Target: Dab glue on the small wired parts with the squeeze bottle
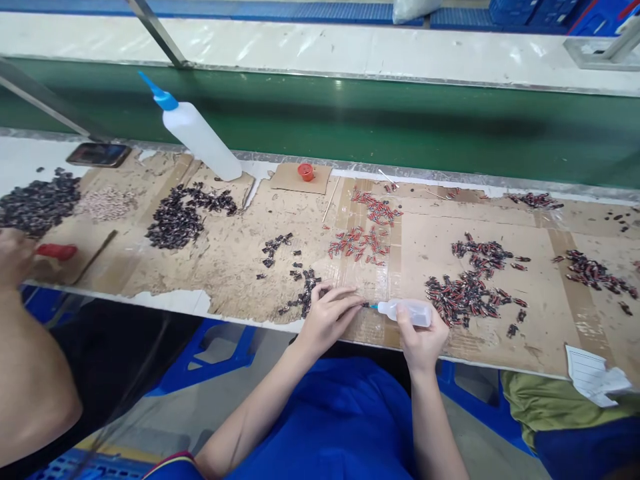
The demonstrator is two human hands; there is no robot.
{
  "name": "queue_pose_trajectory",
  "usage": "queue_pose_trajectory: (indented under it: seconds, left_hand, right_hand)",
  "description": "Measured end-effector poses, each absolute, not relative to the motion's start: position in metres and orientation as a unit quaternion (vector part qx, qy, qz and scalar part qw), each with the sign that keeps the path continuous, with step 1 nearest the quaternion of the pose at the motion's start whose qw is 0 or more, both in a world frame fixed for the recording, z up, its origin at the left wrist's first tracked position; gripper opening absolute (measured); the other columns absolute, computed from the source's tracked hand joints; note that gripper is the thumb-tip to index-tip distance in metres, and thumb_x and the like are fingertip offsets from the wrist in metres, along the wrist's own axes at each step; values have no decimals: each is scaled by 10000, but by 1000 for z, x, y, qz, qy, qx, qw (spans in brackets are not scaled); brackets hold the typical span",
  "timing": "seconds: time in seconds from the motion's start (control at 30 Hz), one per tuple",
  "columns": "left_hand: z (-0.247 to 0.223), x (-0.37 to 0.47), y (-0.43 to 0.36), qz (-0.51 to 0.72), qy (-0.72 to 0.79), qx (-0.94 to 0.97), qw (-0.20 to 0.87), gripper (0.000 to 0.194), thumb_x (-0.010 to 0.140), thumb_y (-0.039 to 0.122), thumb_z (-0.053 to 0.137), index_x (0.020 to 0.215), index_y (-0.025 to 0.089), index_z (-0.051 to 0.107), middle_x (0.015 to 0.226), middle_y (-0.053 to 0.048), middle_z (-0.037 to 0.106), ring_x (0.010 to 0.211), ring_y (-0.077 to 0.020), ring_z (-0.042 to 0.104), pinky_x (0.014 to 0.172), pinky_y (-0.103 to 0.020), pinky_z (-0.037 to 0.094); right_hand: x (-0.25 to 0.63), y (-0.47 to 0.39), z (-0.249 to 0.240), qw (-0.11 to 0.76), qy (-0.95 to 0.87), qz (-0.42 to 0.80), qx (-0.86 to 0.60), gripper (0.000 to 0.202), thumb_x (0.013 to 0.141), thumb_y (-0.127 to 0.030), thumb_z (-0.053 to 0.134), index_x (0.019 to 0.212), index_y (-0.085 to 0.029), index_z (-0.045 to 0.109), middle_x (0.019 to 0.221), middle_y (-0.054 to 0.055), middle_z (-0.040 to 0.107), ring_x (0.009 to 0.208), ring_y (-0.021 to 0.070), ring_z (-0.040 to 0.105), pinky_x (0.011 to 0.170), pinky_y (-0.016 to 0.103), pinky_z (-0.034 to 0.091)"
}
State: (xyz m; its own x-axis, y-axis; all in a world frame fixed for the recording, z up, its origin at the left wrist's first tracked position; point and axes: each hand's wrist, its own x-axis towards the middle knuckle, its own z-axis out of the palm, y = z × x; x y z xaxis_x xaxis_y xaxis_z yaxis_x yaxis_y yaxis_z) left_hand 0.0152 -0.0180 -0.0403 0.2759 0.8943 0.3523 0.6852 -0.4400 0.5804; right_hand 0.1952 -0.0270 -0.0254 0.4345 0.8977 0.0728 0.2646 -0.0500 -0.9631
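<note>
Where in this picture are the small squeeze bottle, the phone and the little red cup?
Small squeeze bottle (420, 313), head view: its translucent body.
Phone (99, 155), head view: its dark face.
Little red cup (307, 175), head view: its outer wall.

Right hand (424, 340) grips small squeeze bottle (411, 312), its tip at a small black part (366, 305) pinched in the left hand (333, 313). Black pieces (307, 293) lie just beside the left hand; red-and-black parts (463, 299) heaped to the right. Far left on table (240, 280): large white bottle (203, 140), blue nozzle, tilted. Red cap (306, 172) on a cardboard piece (286, 179), far side.
</note>
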Motion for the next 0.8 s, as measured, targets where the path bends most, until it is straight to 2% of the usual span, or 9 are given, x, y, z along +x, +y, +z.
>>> queue_pose_trajectory:
  seconds: [0.5, 0.63, 0.8]
  left_hand:
    - [-40, 17, -20, 316, 542, 758, 180, 136, 914, 224, 585, 925, 277, 710, 946, -6, 775, 1017, -205, 681, 987, -438, 277]
    - [-39, 17, -19, 320, 536, 760, 180, 134, 912, 215, 588, 925, 272, 709, 938, -3, 776, 1017, -204, 683, 985, -432, 274]
    - [-40, 17, -20, 317, 547, 752, 188, 132, 896, 221, 606, 918, 282, 722, 932, -10, 774, 1002, -205, 686, 997, -431, 279]
  right_hand:
    - [195, -27, -24, 517, -430, 277, -686, 244, 696, -401, 688, 678, -159, 658, 569, 2, 654, 491, 148, 576, 487, 254, 458]
    - [196, -27, -25, 538, -416, 280, -678, 266, 696, -418, 698, 699, -156, 658, 593, 14, 665, 510, 160, 593, 505, 268, 477]
    - [195, -25, -26, 522, -433, 292, -674, 301, 673, -457, 713, 694, -161, 662, 594, 22, 678, 506, 167, 601, 497, 272, 481]
